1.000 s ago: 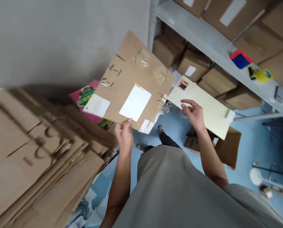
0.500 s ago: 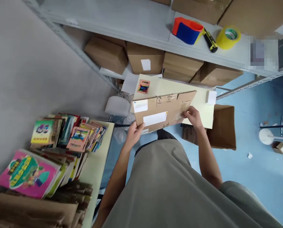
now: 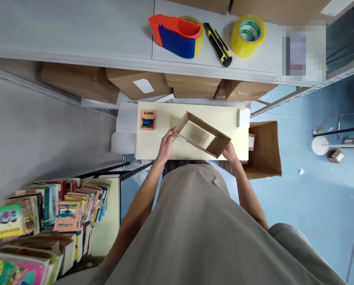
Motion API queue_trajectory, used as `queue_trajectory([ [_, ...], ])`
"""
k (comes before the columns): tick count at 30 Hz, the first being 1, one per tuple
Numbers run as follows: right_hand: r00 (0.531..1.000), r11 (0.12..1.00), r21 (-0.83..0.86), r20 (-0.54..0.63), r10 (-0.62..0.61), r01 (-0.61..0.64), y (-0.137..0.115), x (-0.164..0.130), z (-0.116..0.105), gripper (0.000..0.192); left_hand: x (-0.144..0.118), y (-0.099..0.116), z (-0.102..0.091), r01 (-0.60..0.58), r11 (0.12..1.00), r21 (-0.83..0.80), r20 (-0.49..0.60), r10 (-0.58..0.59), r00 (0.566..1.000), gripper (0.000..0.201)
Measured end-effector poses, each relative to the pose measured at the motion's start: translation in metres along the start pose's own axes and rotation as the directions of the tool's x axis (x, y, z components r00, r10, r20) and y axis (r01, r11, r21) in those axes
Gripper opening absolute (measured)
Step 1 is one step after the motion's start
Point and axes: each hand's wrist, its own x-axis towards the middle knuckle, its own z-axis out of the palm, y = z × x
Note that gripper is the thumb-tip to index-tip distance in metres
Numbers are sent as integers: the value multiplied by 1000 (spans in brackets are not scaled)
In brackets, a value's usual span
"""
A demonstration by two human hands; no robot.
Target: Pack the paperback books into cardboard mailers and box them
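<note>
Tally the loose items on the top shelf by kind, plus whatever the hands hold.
Tape dispenser: 1
Utility knife: 1
Tape roll: 1
Cardboard box, opened into a tube, held by left hand and right hand: 1
Total: 4

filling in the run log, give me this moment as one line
left hand: grips left end of cardboard box | right hand: grips right end | box: opened into a tube over cream table | nearby: small picture book
</note>
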Motion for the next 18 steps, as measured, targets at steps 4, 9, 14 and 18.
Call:
queue_trajectory([
  [4, 997, 995, 65, -19, 73, -72, -9, 4, 12, 65, 8, -8, 3, 61, 998, -6, 36, -60, 998, 62],
  [9, 988, 980, 128, -2, 152, -150, -15, 10, 17, 72, 10, -20, -6, 117, 989, 89, -18, -116, 993, 87],
  [14, 977, 965, 158, 58, 203, -210, -28, 9, 5, 79, 8, -13, -16, 134, 987, 88, 18, -136, 990, 90],
  [18, 975, 945, 239, 68, 213, -223, -32, 6, -7, 83, 10, -1, -21, 133, 985, 107, 22, -136, 990, 78],
])
